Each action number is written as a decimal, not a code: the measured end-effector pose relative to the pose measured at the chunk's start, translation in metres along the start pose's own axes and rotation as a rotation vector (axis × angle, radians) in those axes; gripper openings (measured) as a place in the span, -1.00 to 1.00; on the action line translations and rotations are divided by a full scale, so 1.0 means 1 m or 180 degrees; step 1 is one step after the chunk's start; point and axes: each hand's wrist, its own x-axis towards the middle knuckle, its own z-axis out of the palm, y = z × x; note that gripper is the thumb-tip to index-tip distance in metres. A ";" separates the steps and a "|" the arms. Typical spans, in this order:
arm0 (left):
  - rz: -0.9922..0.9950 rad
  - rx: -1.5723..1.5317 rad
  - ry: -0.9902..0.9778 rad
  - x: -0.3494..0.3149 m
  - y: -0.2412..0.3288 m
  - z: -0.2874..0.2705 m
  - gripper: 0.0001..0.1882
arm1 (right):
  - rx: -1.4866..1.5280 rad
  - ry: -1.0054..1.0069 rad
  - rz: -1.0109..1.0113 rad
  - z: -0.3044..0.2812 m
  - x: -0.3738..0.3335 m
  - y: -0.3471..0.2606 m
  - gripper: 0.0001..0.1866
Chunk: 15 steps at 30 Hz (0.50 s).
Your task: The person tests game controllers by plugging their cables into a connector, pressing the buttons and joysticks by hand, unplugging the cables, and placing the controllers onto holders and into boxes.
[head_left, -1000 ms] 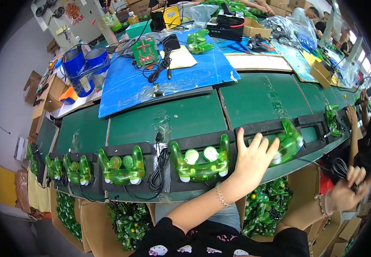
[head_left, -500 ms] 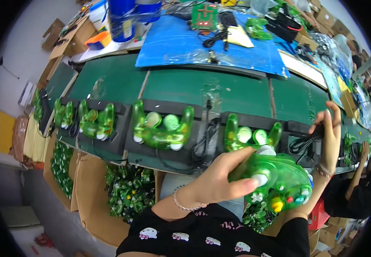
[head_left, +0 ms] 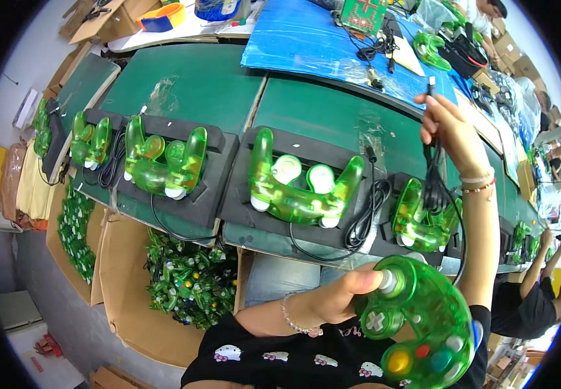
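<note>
A translucent green game controller (head_left: pixel 426 305) is tilted up near my chest, its face with the coloured buttons and white sticks toward me. My left hand (head_left: pixel 342 295) is closed on its left grip, the thumb at the white stick. Farther out, my right hand (head_left: pixel 452 133) is raised over the bench and pinches the plug end (head_left: pixel 431 87) of a black cable. The bundled cable (head_left: pixel 435 185) hangs below those fingers, and a loose length runs down beside my forearm. Behind the bundle, another green controller (head_left: pixel 423 223) lies face down in dark foam.
Along the bench's near edge sit black foam trays (head_left: pixel 228 185) with green controllers (head_left: pixel 306 201) and coiled cables (head_left: pixel 374 204). A blue sheet (head_left: pixel 306 35) bears a green circuit board (head_left: pixel 363 14). Below stands a cardboard box (head_left: pixel 125 285) heaped with controllers. Another person's arms (head_left: pixel 540 262) show at right.
My right hand has moved up and left, now holding the plug upright with the cable bundle hanging. The controller in my left hand has come lower and closer. The view has shifted right.
</note>
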 end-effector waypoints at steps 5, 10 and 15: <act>0.0419 0.0819 0.0605 -0.012 0.018 -0.009 -0.24 | -0.1655 -0.0226 -0.0115 0.034 0.029 0.008 -0.69; 0.0814 0.1778 0.1415 -0.017 0.028 0.001 -0.48 | -0.3951 0.0430 -0.1105 0.035 0.055 0.033 -0.70; 0.0881 0.2140 0.1614 -0.020 0.033 -0.003 -0.47 | -0.4330 0.0431 -0.0959 0.038 0.061 0.044 -0.71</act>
